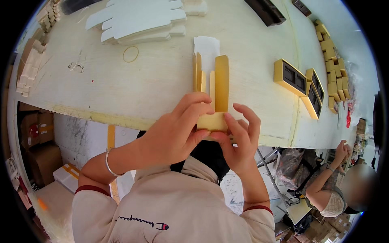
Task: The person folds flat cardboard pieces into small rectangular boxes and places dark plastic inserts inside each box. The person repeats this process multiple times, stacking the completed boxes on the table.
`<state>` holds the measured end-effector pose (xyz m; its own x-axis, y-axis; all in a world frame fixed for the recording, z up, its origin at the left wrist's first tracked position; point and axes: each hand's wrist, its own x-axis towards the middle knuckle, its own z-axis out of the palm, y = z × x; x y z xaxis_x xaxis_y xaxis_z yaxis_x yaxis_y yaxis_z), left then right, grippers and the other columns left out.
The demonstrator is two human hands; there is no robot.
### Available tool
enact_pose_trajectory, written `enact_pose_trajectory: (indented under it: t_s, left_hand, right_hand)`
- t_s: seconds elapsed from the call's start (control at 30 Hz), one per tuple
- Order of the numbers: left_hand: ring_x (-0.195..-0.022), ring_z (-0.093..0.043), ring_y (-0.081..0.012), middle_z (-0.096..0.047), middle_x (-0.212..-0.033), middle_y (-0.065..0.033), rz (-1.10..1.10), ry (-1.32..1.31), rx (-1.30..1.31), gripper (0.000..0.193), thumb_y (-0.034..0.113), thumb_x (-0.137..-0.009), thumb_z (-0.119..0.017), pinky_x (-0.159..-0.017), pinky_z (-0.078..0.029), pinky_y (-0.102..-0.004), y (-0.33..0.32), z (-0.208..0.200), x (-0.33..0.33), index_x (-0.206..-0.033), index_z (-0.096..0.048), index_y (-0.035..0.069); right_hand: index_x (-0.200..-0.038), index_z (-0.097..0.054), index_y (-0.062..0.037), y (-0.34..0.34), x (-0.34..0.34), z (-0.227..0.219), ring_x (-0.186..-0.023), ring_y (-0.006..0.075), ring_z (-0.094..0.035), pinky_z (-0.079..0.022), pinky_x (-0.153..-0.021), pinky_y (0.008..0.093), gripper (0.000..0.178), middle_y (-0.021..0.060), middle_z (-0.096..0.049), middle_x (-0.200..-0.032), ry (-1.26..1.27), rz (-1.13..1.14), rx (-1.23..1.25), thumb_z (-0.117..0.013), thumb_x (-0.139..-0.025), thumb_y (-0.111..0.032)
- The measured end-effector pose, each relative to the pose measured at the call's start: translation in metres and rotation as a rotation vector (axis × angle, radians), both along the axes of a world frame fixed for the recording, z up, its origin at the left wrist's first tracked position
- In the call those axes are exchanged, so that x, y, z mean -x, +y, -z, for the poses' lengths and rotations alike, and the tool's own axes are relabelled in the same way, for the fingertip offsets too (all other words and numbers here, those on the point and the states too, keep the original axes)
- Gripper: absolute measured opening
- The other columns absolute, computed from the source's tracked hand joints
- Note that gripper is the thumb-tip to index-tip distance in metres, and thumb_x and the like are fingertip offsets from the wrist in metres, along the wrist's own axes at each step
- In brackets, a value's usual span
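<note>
A gold cardboard box (221,83), partly folded, lies at the table's front edge. Its two long side walls stand up, and a white end flap (206,46) stretches out flat at the far end. My left hand (170,127) pinches the left part of the near end wall, thumb below and fingers above. On the right part of the same wall, my right hand (239,135) grips with thumb and index finger, its other fingers raised. The fingers partly cover the near corners, so their folds are hidden.
Flat white box blanks (139,20) are piled at the back left, near a rubber band (130,61). Gold boxes with black inserts (289,77) stand to the right, below a black tray (265,12). More gold boxes (334,73) line the far right. Another person (324,190) works at right.
</note>
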<state>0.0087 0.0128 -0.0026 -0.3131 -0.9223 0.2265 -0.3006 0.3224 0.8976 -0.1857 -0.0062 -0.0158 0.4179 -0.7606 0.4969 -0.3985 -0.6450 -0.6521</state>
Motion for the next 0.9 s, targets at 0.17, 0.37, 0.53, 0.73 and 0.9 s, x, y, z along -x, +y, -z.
enact_pose_trajectory:
  t_s: [0.17,0.37,0.53,0.73,0.9]
  left_hand:
    - [-0.078,-0.060,-0.0215,-0.049,-0.117,-0.0151,-0.108,-0.307,0.317,0.035,0.003,-0.081,-0.070,-0.062,-0.051,-0.0280,0.009,0.006,0.008,-0.114,-0.057,-0.004]
    - [-0.073,-0.056,-0.0227,-0.055,-0.093,-0.0109,-0.099,-0.536,0.477,0.026,0.006,-0.075,-0.070,-0.061,-0.049,-0.0306,0.009,0.008,0.007,-0.098,-0.064,-0.005]
    - [-0.070,-0.054,-0.0255,-0.054,-0.080,-0.0095,0.018,-0.459,0.266,0.010,0.003,-0.076,-0.066,-0.060,-0.047,-0.0347,0.003,0.003,0.003,-0.085,-0.061,0.000]
    - [-0.071,-0.055,-0.0275,-0.054,-0.079,-0.0101,0.052,-0.443,0.166,0.010,0.001,-0.076,-0.064,-0.060,-0.046,-0.0358,0.000,-0.007,0.006,-0.083,-0.057,0.002]
    - [-0.077,-0.056,-0.0277,-0.054,-0.079,-0.0096,0.089,-0.524,0.130,0.011,0.003,-0.075,-0.064,-0.062,-0.047,-0.0358,-0.003,-0.012,0.005,-0.083,-0.057,0.003]
  right_hand:
    - [-0.098,-0.068,-0.0003,-0.001,0.004,0.001,-0.068,0.0197,-0.053,-0.039,-0.053,0.0296,0.028,0.0107,-0.055,-0.102,0.333,0.005,0.422,-0.072,-0.072,-0.007]
    - [-0.097,-0.062,-0.0022,-0.007,-0.003,-0.021,-0.072,0.0209,-0.051,-0.041,-0.060,0.0306,0.022,0.0078,-0.055,-0.095,0.510,-0.110,0.234,-0.065,-0.076,-0.005]
    - [-0.091,-0.059,-0.0031,-0.016,-0.004,-0.033,-0.079,0.0247,-0.053,-0.043,-0.066,0.0324,0.024,0.0092,-0.053,-0.089,0.505,-0.236,-0.106,-0.066,-0.068,-0.003]
    - [-0.085,-0.057,-0.0027,-0.017,0.005,-0.035,-0.077,0.0265,-0.055,-0.044,-0.064,0.0353,0.018,0.0082,-0.051,-0.083,0.542,-0.286,-0.003,-0.068,-0.070,-0.003]
    - [-0.084,-0.058,-0.0035,-0.021,0.007,-0.034,-0.076,0.0264,-0.054,-0.044,-0.064,0.0358,0.020,0.0084,-0.051,-0.083,0.497,-0.340,-0.119,-0.070,-0.069,-0.007]
